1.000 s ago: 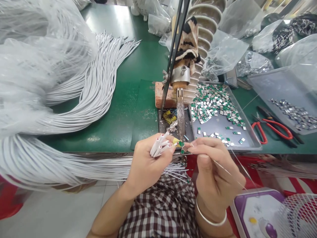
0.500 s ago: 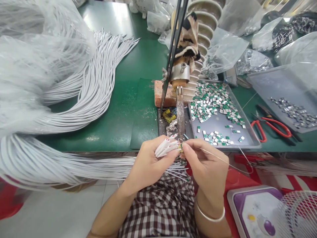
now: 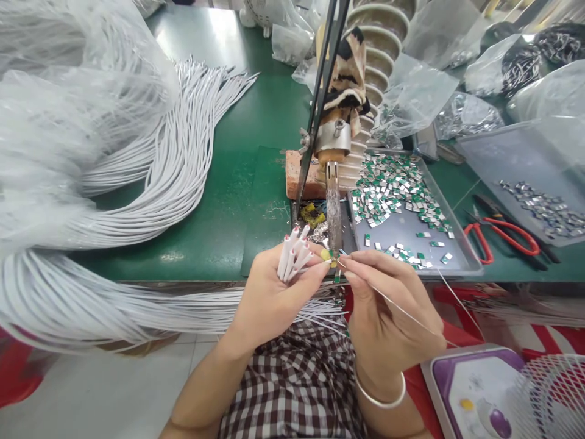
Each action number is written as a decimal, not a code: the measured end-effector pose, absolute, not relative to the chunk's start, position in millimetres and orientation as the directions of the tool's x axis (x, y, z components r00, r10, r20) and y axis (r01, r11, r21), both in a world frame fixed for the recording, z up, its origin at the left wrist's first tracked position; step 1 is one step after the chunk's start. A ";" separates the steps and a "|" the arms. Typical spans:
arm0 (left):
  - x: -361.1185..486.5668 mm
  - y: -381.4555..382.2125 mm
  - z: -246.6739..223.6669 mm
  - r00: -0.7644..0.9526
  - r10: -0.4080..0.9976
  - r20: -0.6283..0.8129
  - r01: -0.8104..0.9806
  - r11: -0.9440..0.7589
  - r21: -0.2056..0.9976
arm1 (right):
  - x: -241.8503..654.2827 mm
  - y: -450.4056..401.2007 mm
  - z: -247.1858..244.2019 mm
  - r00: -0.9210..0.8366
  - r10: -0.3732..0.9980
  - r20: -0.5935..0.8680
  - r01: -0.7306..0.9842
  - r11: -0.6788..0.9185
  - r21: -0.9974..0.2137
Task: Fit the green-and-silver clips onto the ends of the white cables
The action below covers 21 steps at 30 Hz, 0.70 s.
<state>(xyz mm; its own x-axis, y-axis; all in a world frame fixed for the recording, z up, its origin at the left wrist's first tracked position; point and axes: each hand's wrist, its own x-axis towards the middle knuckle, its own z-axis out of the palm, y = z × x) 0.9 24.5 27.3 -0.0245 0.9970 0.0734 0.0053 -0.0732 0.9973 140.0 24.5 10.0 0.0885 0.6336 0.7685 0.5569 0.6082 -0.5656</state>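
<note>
My left hand (image 3: 269, 292) is closed around a bunch of white cables (image 3: 292, 253), whose cut ends with reddish cores point up. Its thumb and a yellow-covered fingertip pinch one cable end under the soldering iron (image 3: 334, 213). A small green circuit board (image 3: 337, 276) shows just below that pinch; whether it is joined to a cable I cannot make out. Between the thumb and fingers of my right hand (image 3: 393, 305) is a thin solder wire (image 3: 397, 305), its tip close to the iron's lower end. The wire trails off to the right.
A metal tray (image 3: 402, 228) of small green boards stands right of the iron. Red-handled pliers (image 3: 512, 235) lie beyond it. A brick (image 3: 302, 177) sits behind the iron. Long white cable bundles (image 3: 150, 213) cover the left side. A fan (image 3: 484, 390) stands at lower right.
My right hand has moved slightly right and down, with the solder wire now extending from its fingers to the iron. The loose cable ends in my left hand have tilted left and more upright.
</note>
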 end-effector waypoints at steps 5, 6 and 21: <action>-0.9 24.5 27.8 -0.013 0.998 0.068 -0.052 -0.068 0.996 | 141.3 23.0 13.2 0.077 0.662 0.745 0.515 0.614 -0.598; -1.4 24.3 26.9 0.001 0.998 0.066 -0.067 -0.066 0.996 | 141.9 22.4 13.3 0.069 0.682 0.728 0.493 0.611 -0.619; -3.0 22.5 17.5 -0.017 1.000 0.020 0.093 -0.018 0.996 | 143.5 18.9 5.4 0.192 0.735 0.651 0.417 0.539 -0.732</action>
